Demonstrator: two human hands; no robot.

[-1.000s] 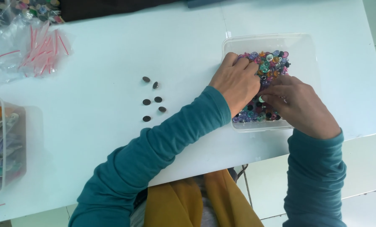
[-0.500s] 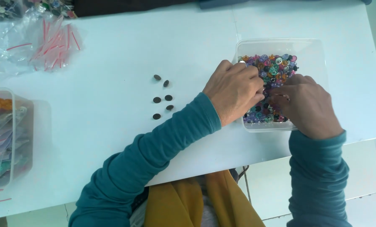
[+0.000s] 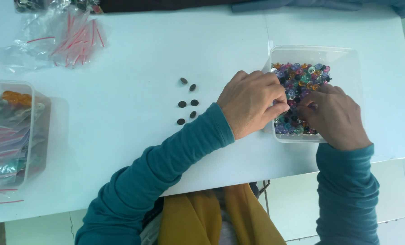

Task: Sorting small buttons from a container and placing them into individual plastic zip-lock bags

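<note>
Both our hands are still digging in the clear tub (image 3: pixel 347 59) of colourful beads (image 3: pixel 302 75); left hand (image 3: pixel 250 106) and right hand (image 3: pixel 334 118) have fingertips pinched together, though what they grip we can't tell. The dark beads (image 3: pixel 187 103) haven't moved.

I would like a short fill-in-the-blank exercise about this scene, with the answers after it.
1. Both hands, the left hand and the right hand, reach into a clear plastic ____ of colourful beads.
2. The small dark pieces on the table number ____.
3. Both sleeves are ____ in colour.

Answers: container; six; teal
</note>
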